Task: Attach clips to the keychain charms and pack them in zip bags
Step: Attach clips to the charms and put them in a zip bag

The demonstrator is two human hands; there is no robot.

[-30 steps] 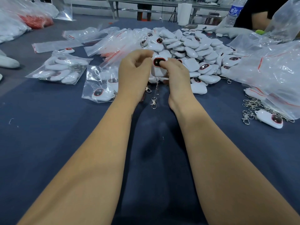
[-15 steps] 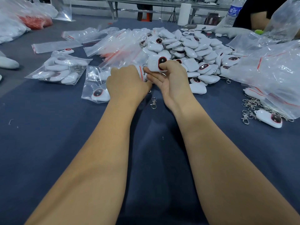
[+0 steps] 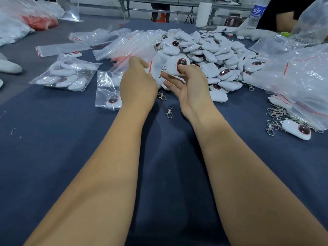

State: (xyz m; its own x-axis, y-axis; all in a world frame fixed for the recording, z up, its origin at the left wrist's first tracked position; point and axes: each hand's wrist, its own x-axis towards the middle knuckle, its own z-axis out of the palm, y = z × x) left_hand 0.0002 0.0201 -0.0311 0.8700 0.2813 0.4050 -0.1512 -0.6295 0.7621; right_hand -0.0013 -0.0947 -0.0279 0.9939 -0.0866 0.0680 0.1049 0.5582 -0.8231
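Forearms reach from the near edge over a dark blue cloth that covers the table. Between them, two loose metal clips lie on the cloth, one nearer and one just beside the left hand.

The right hand is turned palm up and grips a white charm; the thumb presses its dark oval window with the red rim, and a small clip hangs at its left end. The left hand reaches to a stack of empty zip bags with red seal strips; its fingers are loosely bent and touch the top bag, but I cannot tell if they pinch it.

Left of this hand lies a zip bag with one charm, and farther left a filled bag of charms. At the right edge a heap of clips lies near a single charm and under a large clear plastic bag.

Behind the hands a big pile of white charms spreads on the cloth. At the far right stands a water bottle with a blue label; its white writing is too small to read. Beside it shows the arm of another person. At the far left is a bag with red contents. Beyond stand a white roll and grey metal table frames.
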